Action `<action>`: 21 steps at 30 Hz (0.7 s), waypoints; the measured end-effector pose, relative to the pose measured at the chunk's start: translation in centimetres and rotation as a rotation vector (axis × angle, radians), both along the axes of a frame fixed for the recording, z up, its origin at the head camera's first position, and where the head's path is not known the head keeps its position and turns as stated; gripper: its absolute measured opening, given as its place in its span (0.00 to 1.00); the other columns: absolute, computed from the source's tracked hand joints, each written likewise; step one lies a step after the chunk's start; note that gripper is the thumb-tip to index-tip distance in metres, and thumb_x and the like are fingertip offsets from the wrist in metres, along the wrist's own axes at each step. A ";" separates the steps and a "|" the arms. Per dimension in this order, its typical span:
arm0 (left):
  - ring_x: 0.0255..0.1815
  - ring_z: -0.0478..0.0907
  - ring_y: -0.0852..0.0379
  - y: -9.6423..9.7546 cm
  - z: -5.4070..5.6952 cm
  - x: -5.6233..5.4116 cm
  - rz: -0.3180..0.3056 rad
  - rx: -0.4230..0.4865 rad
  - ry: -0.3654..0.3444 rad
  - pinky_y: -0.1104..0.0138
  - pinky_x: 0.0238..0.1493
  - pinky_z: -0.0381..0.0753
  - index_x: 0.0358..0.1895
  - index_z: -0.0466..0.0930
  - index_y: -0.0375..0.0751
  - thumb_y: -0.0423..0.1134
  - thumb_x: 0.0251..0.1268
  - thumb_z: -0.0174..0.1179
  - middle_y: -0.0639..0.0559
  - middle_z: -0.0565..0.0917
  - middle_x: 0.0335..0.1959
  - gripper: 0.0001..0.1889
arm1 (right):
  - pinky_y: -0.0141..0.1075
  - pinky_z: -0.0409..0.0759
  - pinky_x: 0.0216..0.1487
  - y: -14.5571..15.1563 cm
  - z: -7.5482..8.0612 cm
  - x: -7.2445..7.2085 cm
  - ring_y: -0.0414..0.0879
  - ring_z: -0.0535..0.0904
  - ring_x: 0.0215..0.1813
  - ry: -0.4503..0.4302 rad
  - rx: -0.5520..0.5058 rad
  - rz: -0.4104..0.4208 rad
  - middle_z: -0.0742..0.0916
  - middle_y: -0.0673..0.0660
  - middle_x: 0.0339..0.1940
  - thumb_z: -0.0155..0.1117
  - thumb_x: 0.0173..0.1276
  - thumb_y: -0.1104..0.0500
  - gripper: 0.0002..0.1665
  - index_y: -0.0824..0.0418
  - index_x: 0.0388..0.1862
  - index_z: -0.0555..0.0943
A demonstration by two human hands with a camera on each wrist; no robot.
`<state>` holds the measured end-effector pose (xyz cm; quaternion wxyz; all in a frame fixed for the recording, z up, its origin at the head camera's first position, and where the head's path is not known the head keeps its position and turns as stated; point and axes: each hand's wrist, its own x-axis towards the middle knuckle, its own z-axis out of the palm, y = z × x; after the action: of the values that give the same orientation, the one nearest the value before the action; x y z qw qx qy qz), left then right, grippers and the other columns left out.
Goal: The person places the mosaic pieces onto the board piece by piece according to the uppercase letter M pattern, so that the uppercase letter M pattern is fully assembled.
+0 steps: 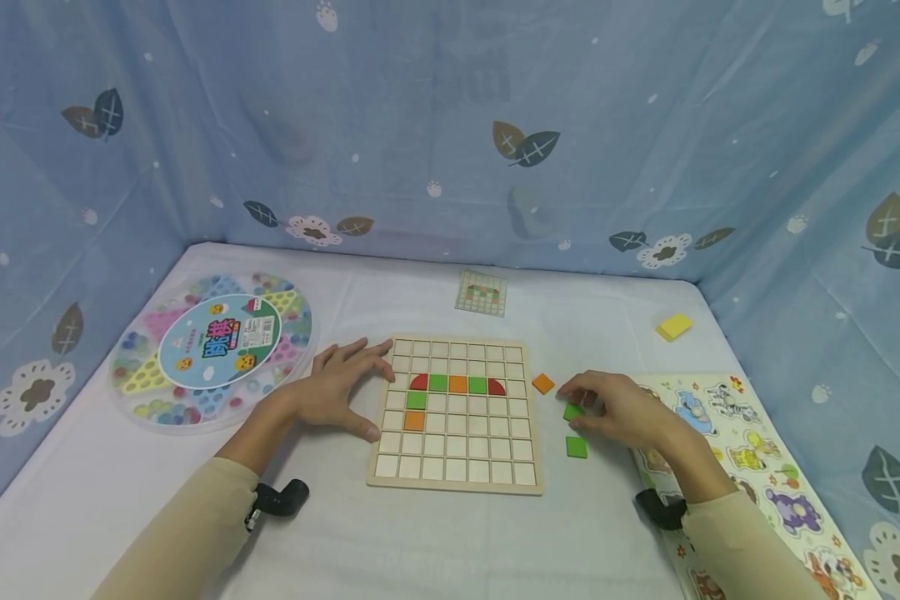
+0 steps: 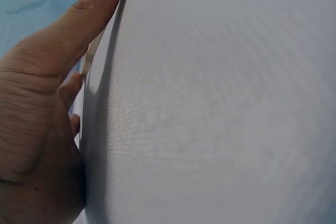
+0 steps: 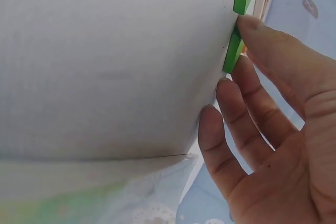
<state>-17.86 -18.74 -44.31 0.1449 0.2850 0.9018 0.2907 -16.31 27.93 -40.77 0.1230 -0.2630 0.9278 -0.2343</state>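
Observation:
A wooden grid board (image 1: 456,471) lies mid-table, with red, green and orange tiles (image 1: 458,384) across one row and two more tiles down a left column. My left hand (image 1: 335,392) spreads along the board's left edge, thumb and fingertips touching it. To the right of the board, my right hand (image 1: 621,408) pinches a green square tile (image 3: 234,51) between thumb and index finger, the tile still flat on the table. Nearer me lies another green square tile (image 1: 577,447). An orange square tile (image 1: 543,383) sits beyond the fingertips, close to the board.
Behind the board is a small pattern card (image 1: 482,293). A round Chinese checkers box (image 1: 217,350) occupies the left side. At right, an animal picture board (image 1: 765,492) lies partly under the right forearm, with a yellow block (image 1: 673,327) farther back. Blue curtains (image 1: 420,125) enclose the table.

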 end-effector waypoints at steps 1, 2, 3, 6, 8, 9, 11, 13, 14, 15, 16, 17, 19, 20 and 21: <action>0.85 0.37 0.36 0.0 0.0 0.0 -0.002 -0.001 0.002 0.33 0.74 0.31 0.59 0.71 0.60 0.65 0.41 0.80 0.50 0.49 0.86 0.41 | 0.35 0.79 0.40 0.0 0.0 0.0 0.42 0.79 0.43 0.000 -0.002 0.000 0.84 0.44 0.41 0.77 0.63 0.59 0.23 0.55 0.57 0.83; 0.85 0.37 0.35 0.0 0.0 -0.1 -0.003 0.002 0.002 0.33 0.74 0.31 0.59 0.71 0.60 0.64 0.41 0.80 0.50 0.49 0.86 0.41 | 0.35 0.79 0.40 0.1 0.0 0.1 0.41 0.79 0.43 0.000 -0.005 0.001 0.84 0.44 0.41 0.77 0.64 0.59 0.23 0.54 0.58 0.83; 0.84 0.37 0.35 0.0 0.0 -0.1 -0.004 0.005 0.001 0.33 0.74 0.31 0.59 0.71 0.60 0.64 0.41 0.80 0.50 0.49 0.86 0.41 | 0.35 0.80 0.41 0.1 0.0 0.1 0.41 0.79 0.43 -0.002 -0.011 0.004 0.84 0.44 0.42 0.76 0.64 0.60 0.23 0.54 0.58 0.83; 0.84 0.37 0.35 0.0 0.0 -0.1 -0.006 0.011 -0.001 0.32 0.74 0.31 0.59 0.71 0.59 0.64 0.40 0.80 0.49 0.49 0.86 0.41 | 0.35 0.80 0.41 0.2 -0.1 0.3 0.42 0.79 0.44 -0.004 -0.038 0.016 0.85 0.44 0.43 0.75 0.66 0.60 0.23 0.54 0.59 0.82; 0.84 0.37 0.34 0.0 -0.1 0.0 -0.004 0.014 0.000 0.32 0.73 0.31 0.59 0.71 0.59 0.65 0.40 0.80 0.49 0.49 0.86 0.41 | 0.36 0.81 0.42 0.2 -0.1 0.4 0.43 0.80 0.45 -0.003 -0.075 0.021 0.85 0.45 0.43 0.75 0.66 0.61 0.23 0.55 0.60 0.82; 0.84 0.37 0.34 -0.1 -0.1 0.0 -0.002 0.013 0.001 0.32 0.73 0.31 0.59 0.71 0.59 0.65 0.40 0.80 0.49 0.49 0.86 0.41 | 0.36 0.81 0.42 0.2 -0.2 0.4 0.43 0.80 0.45 0.001 -0.096 0.025 0.85 0.45 0.44 0.74 0.66 0.62 0.23 0.55 0.60 0.82; 0.84 0.37 0.34 -0.1 -0.1 0.0 0.001 0.012 0.005 0.32 0.73 0.31 0.59 0.71 0.60 0.65 0.40 0.80 0.49 0.49 0.86 0.41 | 0.36 0.82 0.43 0.2 -0.2 0.4 0.44 0.81 0.46 0.006 -0.141 0.026 0.86 0.46 0.47 0.74 0.66 0.64 0.23 0.56 0.60 0.82; 0.84 0.37 0.35 -0.1 -0.1 0.0 0.003 0.009 0.007 0.32 0.73 0.31 0.59 0.71 0.60 0.65 0.40 0.80 0.50 0.49 0.86 0.41 | 0.36 0.83 0.45 0.1 -0.2 0.5 0.44 0.82 0.48 0.000 -0.185 0.028 0.85 0.48 0.50 0.73 0.67 0.65 0.24 0.57 0.61 0.81; 0.84 0.38 0.35 -0.1 -0.1 0.0 0.003 0.006 0.009 0.32 0.73 0.32 0.59 0.71 0.60 0.65 0.40 0.80 0.50 0.49 0.86 0.41 | 0.36 0.84 0.46 0.1 -0.2 0.4 0.44 0.82 0.48 -0.001 -0.203 0.036 0.85 0.48 0.51 0.72 0.67 0.65 0.23 0.58 0.61 0.81; 0.84 0.38 0.35 0.0 -0.1 0.0 0.003 0.004 0.012 0.32 0.73 0.32 0.59 0.71 0.60 0.66 0.40 0.80 0.49 0.49 0.86 0.41 | 0.36 0.84 0.47 0.0 -0.2 0.4 0.44 0.83 0.49 -0.008 -0.221 0.040 0.85 0.49 0.52 0.72 0.68 0.65 0.23 0.58 0.61 0.81; 0.84 0.38 0.35 0.0 -0.1 0.0 0.001 0.001 0.014 0.32 0.73 0.32 0.59 0.71 0.60 0.66 0.40 0.80 0.49 0.49 0.86 0.41 | 0.37 0.84 0.47 0.0 -0.2 0.4 0.44 0.83 0.49 -0.015 -0.235 0.042 0.85 0.49 0.53 0.72 0.68 0.65 0.23 0.58 0.61 0.81; 0.84 0.38 0.35 0.0 -0.1 0.0 0.000 -0.001 0.015 0.32 0.74 0.33 0.59 0.71 0.60 0.66 0.40 0.80 0.49 0.50 0.86 0.41 | 0.37 0.85 0.48 -0.1 -0.2 0.4 0.45 0.83 0.49 -0.017 -0.250 0.049 0.85 0.50 0.53 0.72 0.69 0.64 0.23 0.58 0.61 0.81; 0.84 0.38 0.35 0.0 0.0 0.0 0.000 -0.006 0.016 0.33 0.74 0.33 0.60 0.72 0.60 0.66 0.39 0.80 0.50 0.50 0.86 0.42 | 0.37 0.85 0.49 -0.4 -0.1 0.3 0.46 0.84 0.50 -0.025 -0.277 0.065 0.85 0.51 0.54 0.71 0.69 0.63 0.22 0.59 0.61 0.80; 0.84 0.39 0.34 0.0 0.0 0.1 0.001 -0.004 0.018 0.32 0.73 0.33 0.60 0.72 0.60 0.65 0.39 0.80 0.49 0.50 0.86 0.42 | 0.38 0.85 0.49 -0.5 -0.1 0.2 0.46 0.84 0.50 -0.029 -0.292 0.076 0.85 0.52 0.54 0.71 0.70 0.63 0.22 0.59 0.61 0.80; 0.84 0.39 0.34 0.0 0.1 0.1 0.002 -0.004 0.016 0.33 0.74 0.33 0.59 0.72 0.60 0.65 0.39 0.80 0.49 0.50 0.86 0.42 | 0.38 0.85 0.50 -0.7 -0.1 0.1 0.46 0.84 0.50 -0.036 -0.307 0.084 0.85 0.52 0.55 0.71 0.70 0.63 0.21 0.59 0.61 0.80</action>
<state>-17.76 -18.71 -44.24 0.1382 0.2859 0.9039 0.2867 -16.22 27.22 -40.82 0.1079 -0.3128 0.8670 -0.3726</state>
